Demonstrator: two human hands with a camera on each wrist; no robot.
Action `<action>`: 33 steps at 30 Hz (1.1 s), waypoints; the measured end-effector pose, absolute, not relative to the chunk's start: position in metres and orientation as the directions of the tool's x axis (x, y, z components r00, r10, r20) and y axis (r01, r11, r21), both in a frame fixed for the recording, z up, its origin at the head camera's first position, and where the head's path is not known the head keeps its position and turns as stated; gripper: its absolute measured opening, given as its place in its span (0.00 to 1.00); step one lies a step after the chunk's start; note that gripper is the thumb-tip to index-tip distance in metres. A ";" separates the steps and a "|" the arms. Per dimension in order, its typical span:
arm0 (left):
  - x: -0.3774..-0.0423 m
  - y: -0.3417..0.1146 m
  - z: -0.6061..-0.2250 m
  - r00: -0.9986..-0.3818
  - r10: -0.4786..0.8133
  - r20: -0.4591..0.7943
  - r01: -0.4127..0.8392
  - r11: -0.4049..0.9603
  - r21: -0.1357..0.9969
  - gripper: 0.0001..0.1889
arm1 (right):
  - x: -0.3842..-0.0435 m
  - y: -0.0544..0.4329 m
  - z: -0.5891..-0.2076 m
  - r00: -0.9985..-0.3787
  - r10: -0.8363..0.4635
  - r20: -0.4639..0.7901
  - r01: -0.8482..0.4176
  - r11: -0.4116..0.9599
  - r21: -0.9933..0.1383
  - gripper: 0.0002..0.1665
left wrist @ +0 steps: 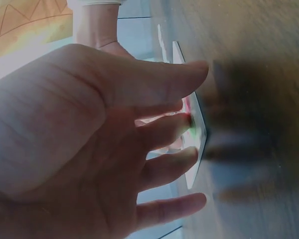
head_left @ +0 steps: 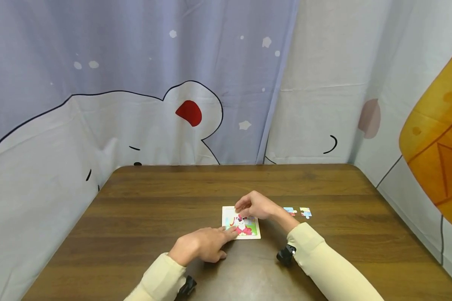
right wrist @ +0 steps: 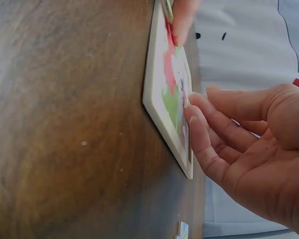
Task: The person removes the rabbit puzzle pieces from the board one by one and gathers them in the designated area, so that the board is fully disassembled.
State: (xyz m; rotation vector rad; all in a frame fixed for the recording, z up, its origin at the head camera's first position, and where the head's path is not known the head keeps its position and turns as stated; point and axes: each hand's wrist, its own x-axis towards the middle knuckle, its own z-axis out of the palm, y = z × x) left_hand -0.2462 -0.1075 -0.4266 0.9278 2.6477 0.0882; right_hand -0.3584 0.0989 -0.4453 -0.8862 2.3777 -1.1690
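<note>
The wood-grain table [head_left: 173, 209] looks smooth and faintly glossy beneath the smooth, wood-like puzzle board [right wrist: 162, 124], with a matt, creased cloth curtain [head_left: 233, 62] at twelve o'clock.

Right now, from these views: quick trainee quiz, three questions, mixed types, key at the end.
1. Multiple choice: from the person's side, where do the loose puzzle pieces lie?
a) left of the framed puzzle
b) right of it
c) on top of it

2. True or false: the left hand is nearer the loose pieces than the right hand is.

3. Fill in: the framed puzzle lies on a brown, wood-grained ____.

Key: 1 b; 2 false; 3 table.
</note>
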 end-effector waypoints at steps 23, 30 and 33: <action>-0.243 -0.101 -0.429 -0.727 0.638 -0.255 0.620 0.769 0.156 0.31 | -0.352 0.073 -0.451 -0.742 -0.669 -0.037 -0.379 0.465 -0.800 0.13; -0.245 -0.101 -0.430 -0.727 0.642 -0.244 0.623 0.766 0.157 0.31 | -0.351 0.069 -0.449 -0.729 -0.684 -0.027 -0.411 0.470 -0.781 0.16; -0.246 -0.101 -0.429 -0.726 0.646 -0.236 0.627 0.763 0.157 0.30 | -0.351 0.068 -0.449 -0.720 -0.693 -0.032 -0.428 0.480 -0.766 0.16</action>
